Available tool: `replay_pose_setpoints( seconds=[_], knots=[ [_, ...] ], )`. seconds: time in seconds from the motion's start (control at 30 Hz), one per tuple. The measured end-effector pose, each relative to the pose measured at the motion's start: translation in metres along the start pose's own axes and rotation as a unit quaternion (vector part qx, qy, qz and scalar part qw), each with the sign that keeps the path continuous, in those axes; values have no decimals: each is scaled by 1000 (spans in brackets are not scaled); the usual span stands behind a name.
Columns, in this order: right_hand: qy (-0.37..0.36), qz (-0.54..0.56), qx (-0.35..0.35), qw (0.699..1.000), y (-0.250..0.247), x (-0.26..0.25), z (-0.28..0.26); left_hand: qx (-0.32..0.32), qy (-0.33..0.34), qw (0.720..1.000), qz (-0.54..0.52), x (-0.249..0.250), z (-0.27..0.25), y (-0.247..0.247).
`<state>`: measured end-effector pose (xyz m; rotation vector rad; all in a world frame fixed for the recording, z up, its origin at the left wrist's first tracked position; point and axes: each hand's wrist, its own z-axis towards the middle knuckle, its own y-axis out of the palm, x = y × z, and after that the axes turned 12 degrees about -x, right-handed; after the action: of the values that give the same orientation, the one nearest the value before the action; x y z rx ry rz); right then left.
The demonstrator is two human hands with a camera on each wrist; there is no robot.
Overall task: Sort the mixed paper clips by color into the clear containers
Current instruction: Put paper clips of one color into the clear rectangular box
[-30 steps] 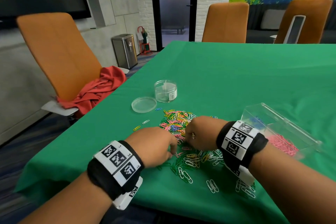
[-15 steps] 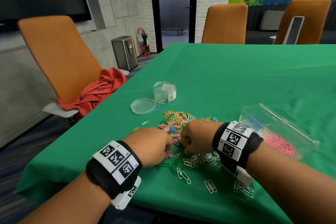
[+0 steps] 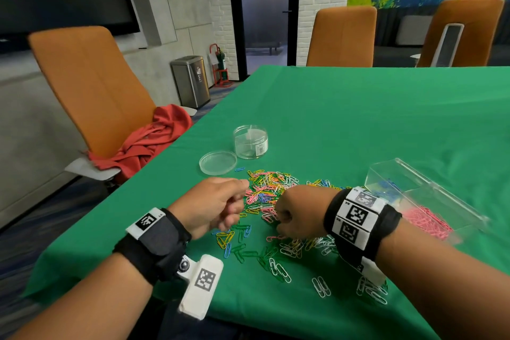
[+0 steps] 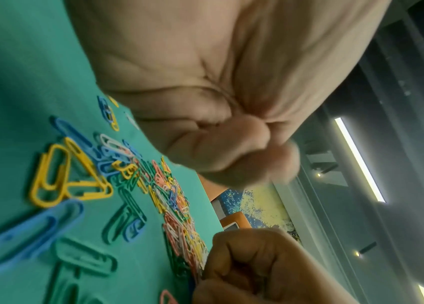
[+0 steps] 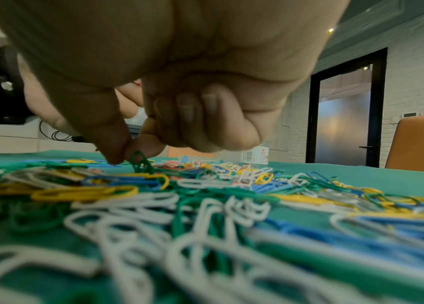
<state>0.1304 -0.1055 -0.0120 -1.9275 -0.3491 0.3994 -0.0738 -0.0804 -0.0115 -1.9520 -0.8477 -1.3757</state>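
At frame centre the right hand (image 3: 296, 211), knuckles up, pinches a green paper clip (image 5: 139, 159) from the pile, while the left hand (image 3: 212, 203) hovers fisted, its contents hidden.

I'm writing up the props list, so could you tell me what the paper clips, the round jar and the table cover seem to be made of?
Paper clips: probably wire with a coloured plastic coating; matte, uniform colours, thin bent loops.
Round jar: clear, glossy plastic by the look, though glass can't be ruled out; see-through wall with a stuck-on label.
Table cover: green cloth, matte, with soft creases and a draped edge.
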Motion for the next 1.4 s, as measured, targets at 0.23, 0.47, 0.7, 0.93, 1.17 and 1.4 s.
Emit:
replay_pose_setpoints(
  seconds=[0.23, 0.47, 0.7, 0.93, 1.17, 1.4],
  knots=[
    [-20, 9, -19, 1000, -4, -2, -2, 50, 16, 987, -154, -5, 9, 8],
    [-22, 12, -42, 999, -6, -6, -6, -21, -73, 982, -175, 2, 4, 10],
    [-24, 19, -50, 998, -7, -7, -7, -9, -26, 999, 44, -4, 7, 16],
    [-17, 21, -49, 998, -6, -5, -5, -41, -33, 787, 615, 11, 7, 32],
    [21, 2, -5, 1000, -5, 0, -2, -35, -28, 753, 657, 13, 5, 38],
    [15, -15, -21, 1000, -6, -3, -3, -12, -37, 739, 672, 12, 1, 18]
  ],
)
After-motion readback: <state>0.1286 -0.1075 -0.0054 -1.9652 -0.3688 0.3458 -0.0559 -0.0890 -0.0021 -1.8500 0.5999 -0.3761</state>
